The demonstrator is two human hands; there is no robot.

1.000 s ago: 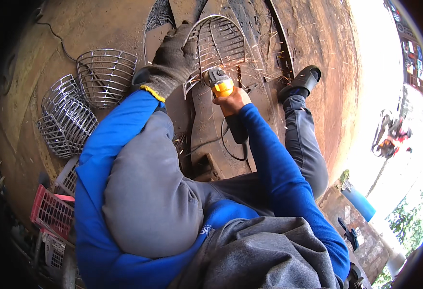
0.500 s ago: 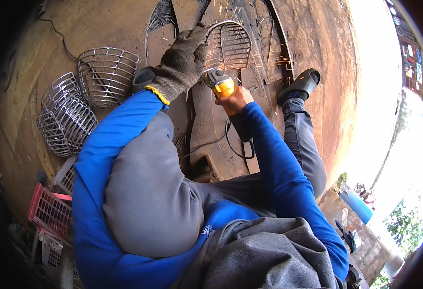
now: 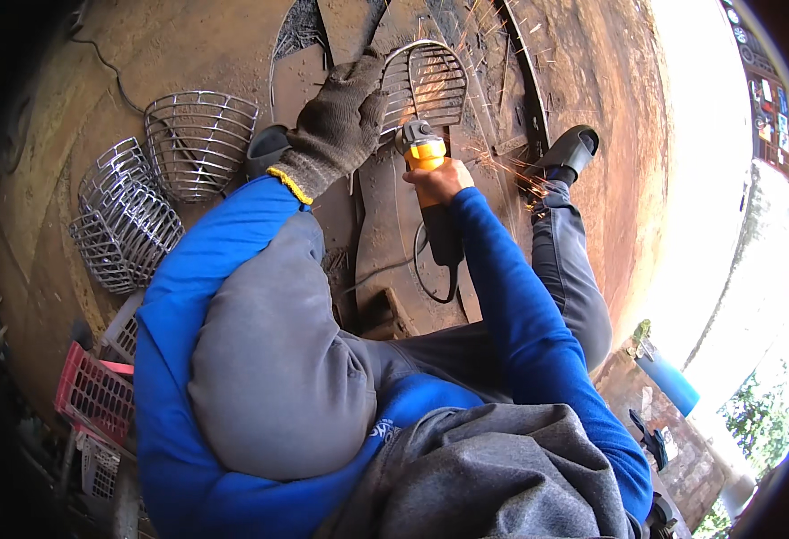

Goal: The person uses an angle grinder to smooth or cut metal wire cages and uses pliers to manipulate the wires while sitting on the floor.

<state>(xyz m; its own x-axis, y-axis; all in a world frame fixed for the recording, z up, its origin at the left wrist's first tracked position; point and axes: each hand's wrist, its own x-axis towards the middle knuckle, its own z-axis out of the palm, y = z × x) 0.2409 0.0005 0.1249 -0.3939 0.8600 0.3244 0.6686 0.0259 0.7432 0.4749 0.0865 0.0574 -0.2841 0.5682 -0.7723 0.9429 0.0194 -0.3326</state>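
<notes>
My left hand [image 3: 340,121], in a dark knitted glove with a yellow cuff edge, is closed on the left rim of a curved wire basket [image 3: 444,87]. My bare right hand [image 3: 441,182] wraps round the yellow and black body of an angle grinder [image 3: 426,154]. The grinder's head meets the near edge of the wire basket, and orange sparks fly out to the right and far side. Its disc is mostly hidden under the guard. A black cord loops from the grinder's rear end.
Several shiny wire baskets [image 3: 201,144] lie at the left, some stacked [image 3: 129,220]. Flat metal plates [image 3: 394,229] cover the ground between my legs. Plastic crates, a red one [image 3: 98,395] among them, stand at the lower left. A blue cylinder [image 3: 668,382] lies at the right.
The grinder has shifted slightly to the right along the basket's near edge and its body has swung more upright in view. Sparks now also spray toward my right foot.
</notes>
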